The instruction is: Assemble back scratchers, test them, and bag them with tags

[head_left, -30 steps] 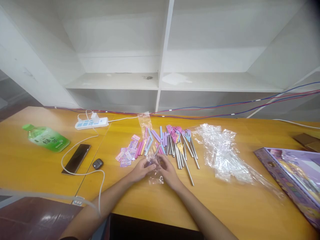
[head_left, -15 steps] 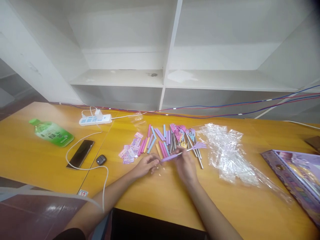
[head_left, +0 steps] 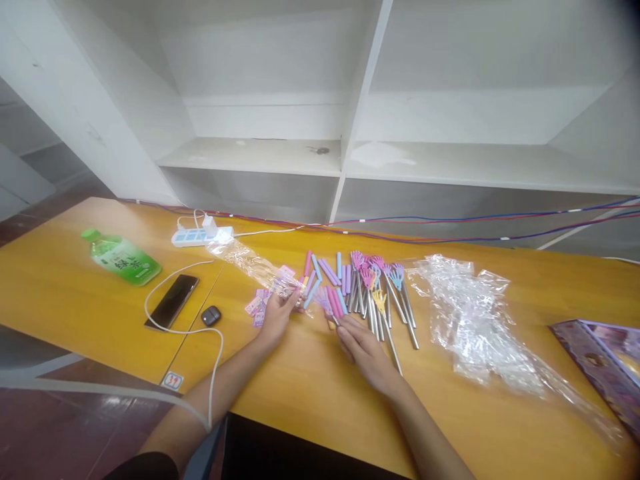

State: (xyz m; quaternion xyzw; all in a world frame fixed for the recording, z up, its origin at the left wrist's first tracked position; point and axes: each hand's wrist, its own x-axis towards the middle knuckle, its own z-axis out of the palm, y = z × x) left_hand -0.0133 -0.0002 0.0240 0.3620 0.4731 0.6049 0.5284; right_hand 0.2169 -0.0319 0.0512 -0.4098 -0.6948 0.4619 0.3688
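A long clear plastic bag (head_left: 250,261) is pinched in my left hand (head_left: 278,317), stretching up and left toward the power strip. My right hand (head_left: 364,348) grips a purple back scratcher (head_left: 324,301), its hand-shaped head pointing left toward the bag; the handle is mostly hidden by my fingers. Coloured handle sleeves (head_left: 329,272) lie just beyond both hands. Small printed cards (head_left: 258,307) sit partly under the bag beside my left hand. To the right is a pile of back scratchers (head_left: 381,303) with metal rods and pink, blue and yellow heads.
A heap of clear bags (head_left: 475,327) lies right of the pile, and a purple box (head_left: 595,360) at the right edge. On the left are a green bottle (head_left: 125,259), a phone (head_left: 173,301), a black earbud case (head_left: 211,315), a white cable and a power strip (head_left: 193,237).
The purple back scratcher has been turned, so its head now points left instead of right. My left hand has let go of its handle and now holds a clear bag.
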